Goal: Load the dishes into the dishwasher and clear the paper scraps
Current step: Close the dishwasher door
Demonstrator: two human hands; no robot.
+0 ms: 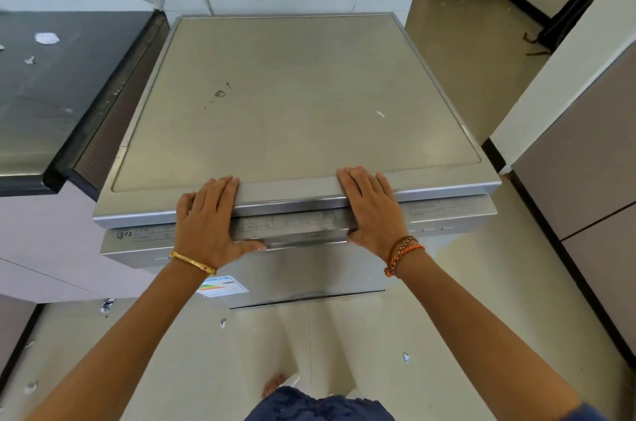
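Both hands sit flat, fingers straight, on the front edge of the dishwasher (pixel 296 103): left hand (pixel 206 217), right hand (pixel 373 210), pressing near the door handle (pixel 299 234). Door looks closed or nearly so; no dishes visible. Paper scraps (pixel 47 38) still litter the counter (pixel 41 103) and floor (pixel 406 357), so that's left.

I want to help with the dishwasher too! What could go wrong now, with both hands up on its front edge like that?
Fingers could get pinched: the left hand and right hand both press flat on the dishwasher at the top of its door, with fingers reaching over the gap.

The paper scraps on the floor near the feet could be stepped on, or maybe slipped on.

The scraps on the black counter could be forgotten.
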